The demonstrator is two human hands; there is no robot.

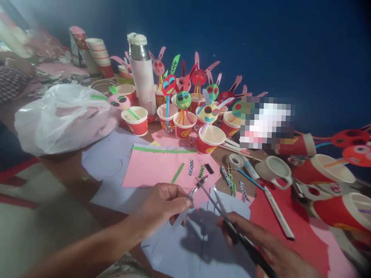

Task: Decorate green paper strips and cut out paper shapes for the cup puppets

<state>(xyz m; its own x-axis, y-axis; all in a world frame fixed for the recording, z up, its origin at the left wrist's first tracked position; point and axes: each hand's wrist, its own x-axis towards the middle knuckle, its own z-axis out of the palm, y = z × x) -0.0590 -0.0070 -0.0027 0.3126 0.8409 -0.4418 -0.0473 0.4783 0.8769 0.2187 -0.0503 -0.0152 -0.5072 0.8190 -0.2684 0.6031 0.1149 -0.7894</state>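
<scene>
My left hand is closed in a pinch on a small pale paper piece with dark marks at its tip. Wrapped in my right hand is a pair of scissors with dark handles; its blades are parted and point towards the paper piece. Whether a blade touches the paper, I cannot tell. Below both hands lie lavender paper sheets with drawn lines. Just beyond is a pink sheet with a green edge strip, a green paper strip and several small patterned strips.
Red paper cups with paper bunny faces line the back, beside a white flask. At left sits a plastic bag. A tape roll, a mug and a white cutter on red paper are at right.
</scene>
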